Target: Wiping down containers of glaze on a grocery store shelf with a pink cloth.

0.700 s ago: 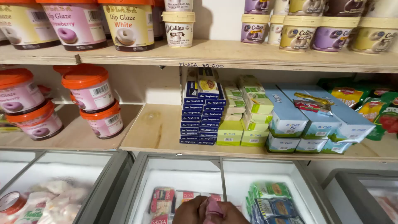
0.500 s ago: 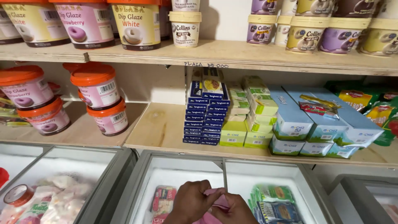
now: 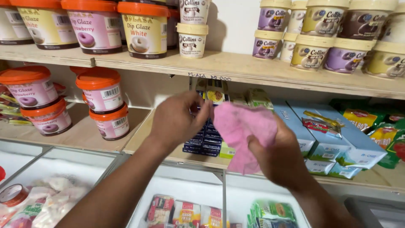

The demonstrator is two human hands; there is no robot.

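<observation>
**Hands lift pink cloth up before the shelves**

Both hands have come up from low over the freezer glass, where they were bunched together half a second ago, and now hang at mid-frame in front of the lower shelf, the pink cloth raised with them.

Largest first: the wooden upper shelf (image 3: 236, 67) runs across at twelve o'clock, lined with orange-lidded tubs (image 3: 145, 27) to eleven o'clock and cream-lidded small tubs (image 3: 314, 52) to one o'clock, labels out so a shopper can read them. Beneath, at three o'clock, pale blue cartons (image 3: 333, 141) lie stacked flat; at nine o'clock, more orange-lidded tubs (image 3: 101, 90) sit two high. Glass-topped chest freezers (image 3: 192, 192) fill six o'clock, packets showing through the lids.

The pink cloth (image 3: 244, 128) sits dead centre, soft, crumpled and slightly fuzzy, hanging in loose folds with its lower edge drooping toward six o'clock. The right hand (image 3: 280, 158) grips it from beneath at four o'clock, fingers closed into the fabric to bear its weight. The left hand (image 3: 177, 118), at nine o'clock of the cloth, pinches its upper edge between thumb and fingertips, seemingly drawing it open.
</observation>
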